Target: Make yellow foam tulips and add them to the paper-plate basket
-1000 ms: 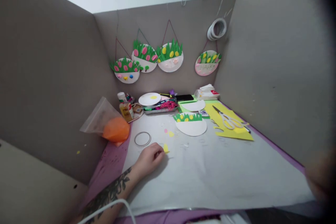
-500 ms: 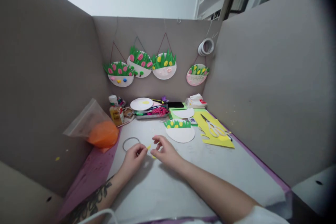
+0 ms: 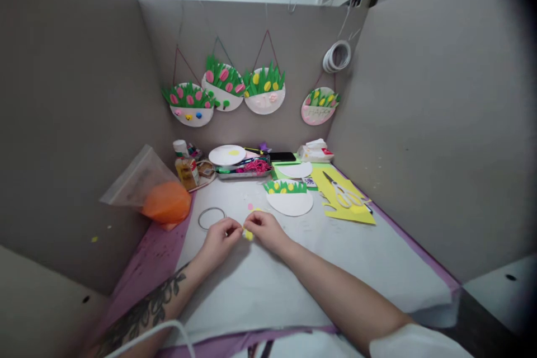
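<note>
Low over the white-covered table, my left hand [image 3: 221, 238] and my right hand [image 3: 267, 229] meet with their fingertips almost touching. Both hands are closed in a pinch on a small yellow paper piece [image 3: 249, 234], whose outline is partly covered by the fingers. Behind my left hand lies a dark ring [image 3: 211, 218]. Beyond my right hand rests a white paper plate [image 3: 289, 205] with green paper grass and yellow paper flowers along its top part. A tiny pink paper piece [image 3: 250, 207] lies just past my fingertips.
On the right, white-handled scissors [image 3: 344, 196] lie on cut yellow paper [image 3: 350, 215]. A tray of craft supplies [image 3: 243, 174], a glue bottle [image 3: 187, 173] and a tissue pack [image 3: 314, 152] line the back. A bag with orange contents [image 3: 165, 201] stands left. Decorated plates [image 3: 264, 102] hang on the back panel [image 3: 235, 17].
My right hand has closed from spread fingers into a pinch and come up against the left hand at the yellow paper piece. The camera has tilted slightly down.
</note>
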Motion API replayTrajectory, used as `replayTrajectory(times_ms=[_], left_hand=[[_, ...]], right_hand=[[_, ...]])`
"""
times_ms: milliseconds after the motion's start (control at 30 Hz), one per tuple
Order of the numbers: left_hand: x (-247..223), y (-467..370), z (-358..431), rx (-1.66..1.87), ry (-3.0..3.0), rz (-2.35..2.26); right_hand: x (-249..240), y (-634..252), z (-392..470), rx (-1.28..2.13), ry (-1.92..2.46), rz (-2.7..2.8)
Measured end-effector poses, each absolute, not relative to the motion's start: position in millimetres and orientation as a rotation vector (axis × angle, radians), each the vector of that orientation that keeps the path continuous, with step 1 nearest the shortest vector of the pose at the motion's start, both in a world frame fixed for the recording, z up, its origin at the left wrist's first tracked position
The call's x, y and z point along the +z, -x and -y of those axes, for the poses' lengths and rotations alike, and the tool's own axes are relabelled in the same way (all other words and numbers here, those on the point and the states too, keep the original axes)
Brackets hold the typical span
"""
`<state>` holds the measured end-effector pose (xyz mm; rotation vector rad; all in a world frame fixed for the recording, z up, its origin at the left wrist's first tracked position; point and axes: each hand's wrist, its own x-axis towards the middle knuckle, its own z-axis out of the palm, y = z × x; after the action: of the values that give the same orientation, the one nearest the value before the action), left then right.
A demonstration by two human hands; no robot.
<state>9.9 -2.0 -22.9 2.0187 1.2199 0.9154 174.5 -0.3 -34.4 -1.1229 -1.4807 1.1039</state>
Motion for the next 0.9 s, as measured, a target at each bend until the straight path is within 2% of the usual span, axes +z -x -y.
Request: replayTrajectory(times_ms=[167,400,667,900], left_hand=[[-26.0,-7.5,-0.8,0.917,-1.95,-1.257],[-29.5,-8.7,1.6,0.924,-1.974,-1.232],[-28.7,-5.8,0.6,0.914,-2.047,-1.218],[-29.5,4.4,-8.5,0.789,-2.217,-1.348]], right_hand=[[-35.1,-180.9,-3.1,1.114,1.17,1.314],[-39.5,-171.3,2.2,1.087,1.113,1.523],[-43.0,-177.0,-1.0,1.113,1.089,1.437],[-40.5,-196.6,-9.3,0.933,1.231,1.366]])
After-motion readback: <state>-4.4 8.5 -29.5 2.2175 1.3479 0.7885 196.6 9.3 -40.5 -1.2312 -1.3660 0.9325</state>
